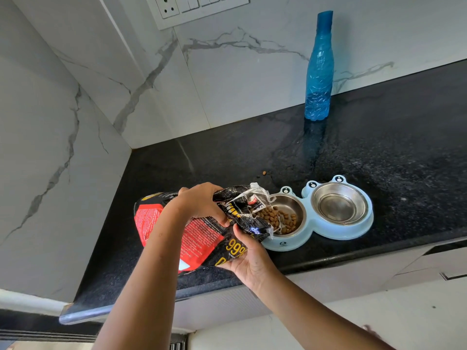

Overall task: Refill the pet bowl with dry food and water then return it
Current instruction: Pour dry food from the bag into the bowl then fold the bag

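Observation:
A light-blue frog-shaped double pet bowl [328,229] sits on the black counter near its front edge. Its left steel cup [290,205] holds brown kibble [285,219]; the right steel cup [340,204] has no kibble in it. A black-and-red dry food bag [202,233] is tipped on its side, its open mouth over the left cup with kibble at the opening. My left hand [202,202] grips the bag from above near its neck. My right hand [249,261] holds the bag from below. A tall blue water bottle [319,69] stands upright at the back wall.
The black granite counter [391,152] meets marble walls at the left corner. A stray kibble piece [264,173] lies behind the bowl. A switch and socket panel [197,7] is on the wall above. The counter's front edge runs just below my hands.

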`<state>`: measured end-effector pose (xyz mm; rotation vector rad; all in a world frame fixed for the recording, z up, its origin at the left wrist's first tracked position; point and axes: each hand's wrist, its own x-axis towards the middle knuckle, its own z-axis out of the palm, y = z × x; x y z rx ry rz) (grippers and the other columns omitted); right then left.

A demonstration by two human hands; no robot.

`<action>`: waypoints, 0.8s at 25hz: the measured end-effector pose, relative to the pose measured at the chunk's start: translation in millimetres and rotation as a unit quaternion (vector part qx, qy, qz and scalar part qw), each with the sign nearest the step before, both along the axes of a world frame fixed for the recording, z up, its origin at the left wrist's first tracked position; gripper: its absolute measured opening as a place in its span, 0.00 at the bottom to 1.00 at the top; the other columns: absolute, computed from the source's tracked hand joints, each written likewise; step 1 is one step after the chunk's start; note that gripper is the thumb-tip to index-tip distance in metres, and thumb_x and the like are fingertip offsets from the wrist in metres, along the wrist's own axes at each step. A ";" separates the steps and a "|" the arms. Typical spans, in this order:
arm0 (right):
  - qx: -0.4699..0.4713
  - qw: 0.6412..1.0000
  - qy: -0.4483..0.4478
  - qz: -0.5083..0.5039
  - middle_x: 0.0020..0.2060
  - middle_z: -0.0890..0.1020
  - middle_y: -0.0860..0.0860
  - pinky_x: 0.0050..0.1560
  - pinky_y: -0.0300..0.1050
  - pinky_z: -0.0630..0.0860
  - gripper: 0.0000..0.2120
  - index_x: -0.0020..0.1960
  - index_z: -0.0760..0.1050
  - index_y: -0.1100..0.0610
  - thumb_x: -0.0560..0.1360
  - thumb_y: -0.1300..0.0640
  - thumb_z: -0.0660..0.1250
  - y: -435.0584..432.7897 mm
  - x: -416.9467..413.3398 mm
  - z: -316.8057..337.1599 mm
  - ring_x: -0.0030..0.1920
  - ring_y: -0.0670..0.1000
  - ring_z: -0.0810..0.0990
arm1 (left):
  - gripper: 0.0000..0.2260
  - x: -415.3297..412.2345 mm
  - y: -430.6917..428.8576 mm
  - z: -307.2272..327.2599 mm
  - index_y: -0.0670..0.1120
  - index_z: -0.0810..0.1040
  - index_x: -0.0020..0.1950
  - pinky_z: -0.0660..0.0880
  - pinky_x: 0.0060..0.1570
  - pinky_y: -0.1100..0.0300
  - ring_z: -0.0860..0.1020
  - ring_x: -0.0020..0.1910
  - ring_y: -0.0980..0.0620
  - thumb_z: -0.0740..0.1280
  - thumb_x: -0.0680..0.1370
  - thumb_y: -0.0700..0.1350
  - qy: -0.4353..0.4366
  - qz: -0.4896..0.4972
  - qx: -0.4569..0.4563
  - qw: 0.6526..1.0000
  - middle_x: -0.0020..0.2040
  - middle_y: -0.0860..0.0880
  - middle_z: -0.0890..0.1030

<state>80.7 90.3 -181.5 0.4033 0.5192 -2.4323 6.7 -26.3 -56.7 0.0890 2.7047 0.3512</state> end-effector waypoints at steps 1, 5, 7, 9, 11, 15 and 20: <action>-0.004 1.000 0.002 -0.001 0.55 0.83 0.61 0.48 0.70 0.77 0.22 0.61 0.76 0.57 0.68 0.56 0.72 0.4 0.5 0.5 0.57 0.62 0.81 | 0.18 -0.8 0.3 -0.7 0.55 0.78 0.48 0.63 0.60 0.47 0.78 0.50 0.52 0.79 0.62 0.52 -0.002 -0.001 0.000 1.000 0.43 0.58 0.82; -0.016 1.000 0.011 -0.007 0.56 0.83 0.61 0.47 0.69 0.78 0.22 0.62 0.75 0.58 0.71 0.51 0.71 1.1 2.5 -0.8 0.55 0.62 0.82 | 0.16 -3.0 -0.1 -5.6 0.55 0.79 0.45 0.60 0.54 0.49 0.78 0.47 0.54 0.78 0.62 0.54 0.005 0.000 0.003 1.000 0.41 0.59 0.82; -0.026 1.000 0.006 -0.006 0.56 0.82 0.62 0.49 0.69 0.78 0.22 0.62 0.75 0.58 0.71 0.49 0.70 1.6 4.0 -2.7 0.55 0.62 0.82 | 0.15 -4.0 0.2 -8.6 0.55 0.78 0.45 0.57 0.52 0.50 0.78 0.46 0.55 0.77 0.62 0.55 0.009 -0.003 0.005 1.000 0.40 0.60 0.82; -0.038 0.999 0.001 -0.001 0.57 0.82 0.62 0.50 0.68 0.78 0.23 0.62 0.75 0.59 0.72 0.48 0.69 2.6 4.7 -3.9 0.56 0.63 0.82 | 0.14 -4.7 0.8 -10.6 0.57 0.78 0.43 0.56 0.52 0.50 0.78 0.46 0.56 0.77 0.63 0.55 0.014 -0.004 0.006 1.000 0.39 0.61 0.82; -0.046 0.999 0.002 0.000 0.57 0.82 0.62 0.51 0.68 0.78 0.23 0.62 0.76 0.59 0.72 0.47 0.68 3.8 4.5 -5.3 0.56 0.63 0.82 | 0.13 -5.3 1.8 -11.9 0.58 0.76 0.40 0.55 0.52 0.51 0.77 0.46 0.56 0.77 0.63 0.55 0.018 -0.008 0.003 1.000 0.39 0.62 0.81; -0.046 0.999 -0.007 0.012 0.58 0.82 0.62 0.54 0.68 0.77 0.24 0.63 0.75 0.57 0.71 0.45 0.68 3.3 3.6 -6.4 0.57 0.63 0.81 | 0.12 -5.9 3.3 -12.7 0.57 0.75 0.41 0.55 0.53 0.52 0.75 0.44 0.57 0.77 0.64 0.55 0.026 -0.016 -0.001 1.000 0.39 0.62 0.79; -0.036 0.998 -0.027 0.032 0.58 0.81 0.63 0.60 0.71 0.71 0.27 0.65 0.74 0.58 0.68 0.47 0.66 5.4 -0.5 -7.2 0.62 0.65 0.77 | 0.12 -3.3 4.0 -11.5 0.56 0.74 0.40 0.53 0.50 0.54 0.65 0.40 0.66 0.77 0.66 0.52 0.022 0.001 0.021 1.000 0.38 0.62 0.76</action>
